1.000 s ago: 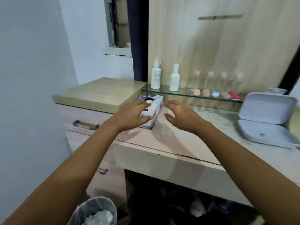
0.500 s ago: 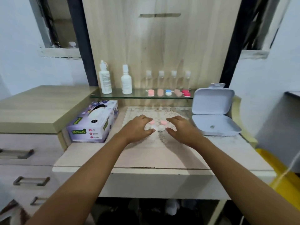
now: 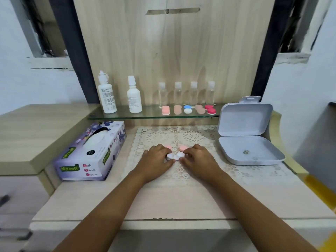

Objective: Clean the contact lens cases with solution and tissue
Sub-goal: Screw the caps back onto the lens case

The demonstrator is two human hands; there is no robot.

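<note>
Covering pale desk (image 3: 181, 202): lace mat (image 3: 181, 135), lens case (image 3: 175, 156); walls (image 3: 300, 84) seemingly white.

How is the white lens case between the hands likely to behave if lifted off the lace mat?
The white lens case looks like small moulded plastic, so it is probably stiff and very light. Its two wells sit low on the lace mat, so rolling seems unlikely. Being smooth, it may slip in a pinch.

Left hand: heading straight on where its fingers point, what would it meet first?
The white lens case, which the left hand appears to be pinching; beyond it, probably a pink cap.
</note>
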